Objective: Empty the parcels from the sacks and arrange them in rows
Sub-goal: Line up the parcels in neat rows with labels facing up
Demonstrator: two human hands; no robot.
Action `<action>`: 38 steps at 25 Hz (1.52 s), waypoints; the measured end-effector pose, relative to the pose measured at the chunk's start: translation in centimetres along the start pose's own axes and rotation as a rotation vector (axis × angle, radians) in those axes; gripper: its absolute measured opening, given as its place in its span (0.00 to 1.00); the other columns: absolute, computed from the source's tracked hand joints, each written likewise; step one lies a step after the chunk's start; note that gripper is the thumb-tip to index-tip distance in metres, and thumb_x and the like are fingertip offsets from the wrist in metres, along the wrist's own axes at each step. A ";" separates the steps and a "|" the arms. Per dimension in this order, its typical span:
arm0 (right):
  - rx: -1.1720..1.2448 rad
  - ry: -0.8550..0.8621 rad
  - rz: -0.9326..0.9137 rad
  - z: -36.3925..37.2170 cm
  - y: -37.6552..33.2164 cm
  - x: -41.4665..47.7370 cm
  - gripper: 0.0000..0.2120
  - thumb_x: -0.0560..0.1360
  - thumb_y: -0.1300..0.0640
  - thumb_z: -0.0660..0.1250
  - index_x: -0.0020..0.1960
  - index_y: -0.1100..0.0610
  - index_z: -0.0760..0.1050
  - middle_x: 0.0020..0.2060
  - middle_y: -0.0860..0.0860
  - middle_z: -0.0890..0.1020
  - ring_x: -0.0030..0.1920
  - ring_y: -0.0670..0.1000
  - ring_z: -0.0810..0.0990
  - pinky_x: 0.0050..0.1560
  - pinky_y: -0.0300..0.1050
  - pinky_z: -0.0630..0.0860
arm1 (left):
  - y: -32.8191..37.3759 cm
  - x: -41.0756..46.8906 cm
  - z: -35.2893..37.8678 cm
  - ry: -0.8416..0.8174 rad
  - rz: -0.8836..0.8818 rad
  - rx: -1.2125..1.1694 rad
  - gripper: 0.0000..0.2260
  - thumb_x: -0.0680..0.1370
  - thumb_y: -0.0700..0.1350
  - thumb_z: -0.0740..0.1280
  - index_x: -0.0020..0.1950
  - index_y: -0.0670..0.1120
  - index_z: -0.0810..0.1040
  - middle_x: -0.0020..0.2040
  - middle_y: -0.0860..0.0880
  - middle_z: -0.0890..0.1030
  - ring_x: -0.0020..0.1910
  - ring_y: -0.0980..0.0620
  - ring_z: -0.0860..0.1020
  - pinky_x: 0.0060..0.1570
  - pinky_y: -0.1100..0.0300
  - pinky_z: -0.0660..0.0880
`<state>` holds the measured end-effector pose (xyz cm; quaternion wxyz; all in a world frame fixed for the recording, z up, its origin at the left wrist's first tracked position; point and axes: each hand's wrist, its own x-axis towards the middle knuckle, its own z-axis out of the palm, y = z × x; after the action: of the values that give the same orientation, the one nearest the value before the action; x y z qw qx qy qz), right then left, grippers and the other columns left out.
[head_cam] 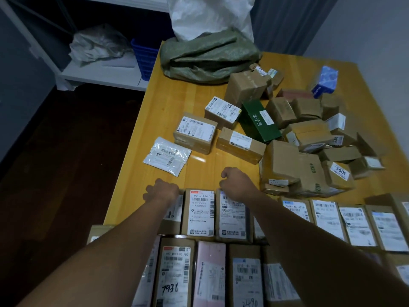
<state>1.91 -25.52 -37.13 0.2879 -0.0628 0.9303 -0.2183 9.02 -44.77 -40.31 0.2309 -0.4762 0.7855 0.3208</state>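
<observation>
Labelled cardboard parcels lie in two rows along the near edge of the wooden table (199,165). My left hand (161,190) curls its fingers over the far end of the leftmost box (174,212) in the farther row. My right hand (238,182) curls over the far end of a white-labelled box (232,218) two places to the right. Between them lies another labelled box (200,212). A loose heap of brown boxes (309,138) covers the table's right middle. A crumpled green sack (208,56) lies at the far edge, with a white sack (210,16) upright behind it.
A flat white plastic mailer (167,155), two labelled boxes (194,131) and a dark green box (259,120) lie apart from the heap. A blue box (325,82) sits far right. Left of the table are dark floor, a white shelf (99,74) and a blue basket (145,58).
</observation>
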 end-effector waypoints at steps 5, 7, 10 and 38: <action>-0.030 -0.039 -0.027 1.7 -1.2 0.1 0.12 0.76 0.60 0.62 0.57 0.61 0.76 0.54 0.57 0.79 0.54 0.59 0.77 0.57 0.53 0.77 | -1.1 0.2 -0.9 -0.009 -0.001 -0.087 0.24 0.77 0.45 0.62 0.73 0.42 0.64 0.69 0.38 0.69 0.65 0.36 0.70 0.64 0.45 0.71; -0.034 -0.034 -0.020 1.4 -1.2 0.2 0.12 0.76 0.59 0.62 0.58 0.60 0.75 0.55 0.56 0.78 0.55 0.58 0.76 0.56 0.51 0.77 | -0.9 0.1 -1.4 0.019 0.013 -0.106 0.25 0.77 0.44 0.62 0.73 0.41 0.64 0.69 0.39 0.68 0.66 0.37 0.69 0.62 0.46 0.72; -0.030 -0.002 -0.007 0.7 -1.1 0.6 0.12 0.76 0.58 0.63 0.58 0.59 0.75 0.55 0.56 0.78 0.55 0.59 0.77 0.55 0.51 0.77 | 0.4 -0.1 -1.8 0.066 0.063 -0.161 0.21 0.77 0.43 0.62 0.69 0.40 0.68 0.67 0.39 0.70 0.65 0.37 0.69 0.61 0.46 0.73; -0.560 0.186 0.080 -2.3 3.7 11.5 0.32 0.74 0.51 0.74 0.71 0.59 0.63 0.64 0.60 0.65 0.53 0.58 0.79 0.50 0.51 0.79 | 4.7 2.6 3.0 0.143 0.344 -0.556 0.09 0.78 0.37 0.62 0.55 0.47 0.75 0.43 0.55 0.78 0.47 0.49 0.78 0.53 0.55 0.76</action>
<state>-8.87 -24.10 -42.88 0.1814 -0.0828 0.9785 0.0535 3.84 -42.63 -42.79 -0.0211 -0.4026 0.7511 0.5228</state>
